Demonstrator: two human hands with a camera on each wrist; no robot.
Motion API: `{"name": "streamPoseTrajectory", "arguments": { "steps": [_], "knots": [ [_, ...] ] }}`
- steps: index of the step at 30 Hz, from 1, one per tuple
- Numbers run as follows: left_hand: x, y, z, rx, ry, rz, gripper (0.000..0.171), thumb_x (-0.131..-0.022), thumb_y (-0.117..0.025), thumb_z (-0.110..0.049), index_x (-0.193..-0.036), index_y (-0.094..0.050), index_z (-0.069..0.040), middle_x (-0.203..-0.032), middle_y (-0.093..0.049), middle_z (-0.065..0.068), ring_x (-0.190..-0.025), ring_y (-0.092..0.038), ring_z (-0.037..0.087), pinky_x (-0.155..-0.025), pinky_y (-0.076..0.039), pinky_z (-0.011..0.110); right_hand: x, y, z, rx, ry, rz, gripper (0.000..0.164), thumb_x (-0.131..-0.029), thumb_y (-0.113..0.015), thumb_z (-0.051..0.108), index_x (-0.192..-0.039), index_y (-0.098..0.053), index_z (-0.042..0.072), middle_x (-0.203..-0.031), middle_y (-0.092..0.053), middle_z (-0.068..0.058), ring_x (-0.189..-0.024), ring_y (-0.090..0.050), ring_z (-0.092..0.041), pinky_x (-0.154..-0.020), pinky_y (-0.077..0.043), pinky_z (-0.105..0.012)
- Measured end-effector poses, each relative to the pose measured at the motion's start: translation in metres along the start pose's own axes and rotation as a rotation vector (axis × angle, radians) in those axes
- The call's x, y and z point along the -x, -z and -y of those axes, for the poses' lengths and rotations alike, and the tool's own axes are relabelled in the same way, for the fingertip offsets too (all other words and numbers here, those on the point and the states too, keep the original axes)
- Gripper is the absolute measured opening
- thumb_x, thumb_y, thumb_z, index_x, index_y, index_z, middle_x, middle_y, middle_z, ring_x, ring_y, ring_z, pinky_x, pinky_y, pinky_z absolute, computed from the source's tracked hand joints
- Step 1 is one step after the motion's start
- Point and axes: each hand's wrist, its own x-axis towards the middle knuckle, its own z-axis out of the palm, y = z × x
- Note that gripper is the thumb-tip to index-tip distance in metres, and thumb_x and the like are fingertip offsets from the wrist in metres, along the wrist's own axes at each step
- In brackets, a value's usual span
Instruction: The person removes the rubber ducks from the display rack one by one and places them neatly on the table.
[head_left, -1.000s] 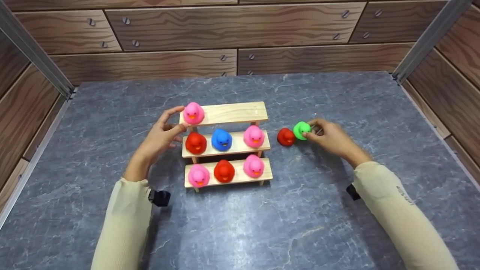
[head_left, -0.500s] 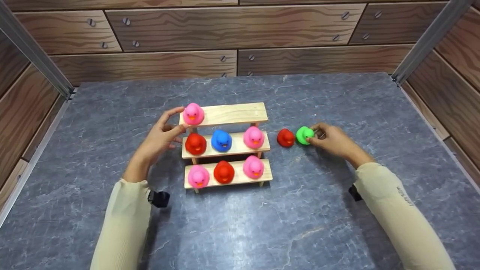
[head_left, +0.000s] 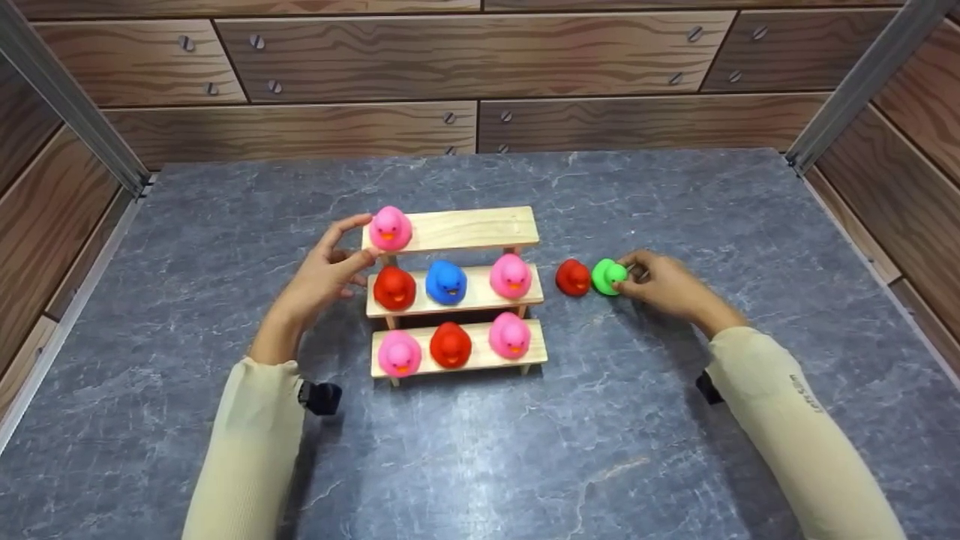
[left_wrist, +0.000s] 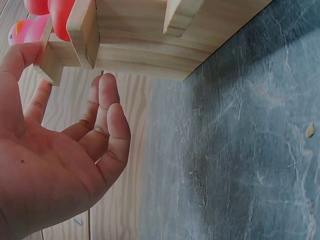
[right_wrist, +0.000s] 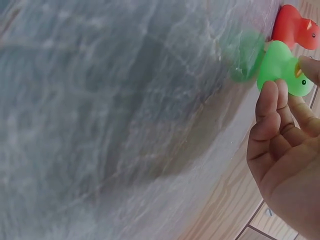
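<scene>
Fingers (right_wrist: 268, 102) of your right hand (head_left: 660, 283) pinch the green rubber duck (head_left: 609, 277) at the desk (head_left: 622, 420), right of the three-tier wooden stand (head_left: 478, 289) and just beside a lone red duck (head_left: 573, 277). Your left hand (head_left: 315, 274) has thumb and index finger pinching the left end of the top tier (head_left: 472, 229), by the top pink duck (head_left: 390, 229), other fingers loosely bent. Blue duck (head_left: 446, 283) sits one tier down, between the mid-tier red duck (head_left: 394, 289) and mid-tier pink duck (head_left: 511, 277).
</scene>
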Motion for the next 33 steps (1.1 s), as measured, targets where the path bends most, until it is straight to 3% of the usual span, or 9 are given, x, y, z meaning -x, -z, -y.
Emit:
{"name": "streamPoseTrajectory", "arguments": {
  "steps": [8,19,33],
  "knots": [
    [-0.001,0.000,-0.001,-0.002,0.000,0.001,0.057,-0.096,-0.058,-0.035,-0.147,-0.034,-0.030,-0.111,-0.054,0.015,-0.077,-0.058,0.013,-0.066,-0.048,0.025,0.000,0.000,-0.001,-0.007,-0.003,0.007,0.042,-0.092,-0.061,0.020,-0.125,-0.053,-0.005,-0.103,-0.060,-0.015,-0.087,-0.053,-0.018,-0.073,-0.043,-0.025],
    [-0.002,0.000,0.001,-0.005,0.010,-0.008,0.056,-0.097,-0.057,-0.035,-0.147,-0.033,-0.030,-0.110,-0.054,0.012,-0.079,-0.058,0.014,-0.070,-0.049,0.029,0.001,0.004,-0.001,-0.067,0.003,0.015,0.050,-0.092,-0.064,0.022,-0.133,-0.048,-0.003,-0.097,-0.054,-0.008,-0.078,-0.049,-0.012,-0.064,-0.043,-0.021],
    [-0.002,-0.002,0.003,0.019,0.000,-0.014,0.056,-0.096,-0.057,-0.033,-0.147,-0.034,-0.029,-0.115,-0.055,0.017,-0.076,-0.059,0.012,-0.066,-0.049,0.026,0.013,0.030,0.018,-0.161,0.026,-0.103,0.053,-0.095,-0.061,0.033,-0.137,-0.045,0.006,-0.101,-0.047,-0.003,-0.077,-0.051,-0.008,-0.063,-0.041,-0.022]
  ]
}}
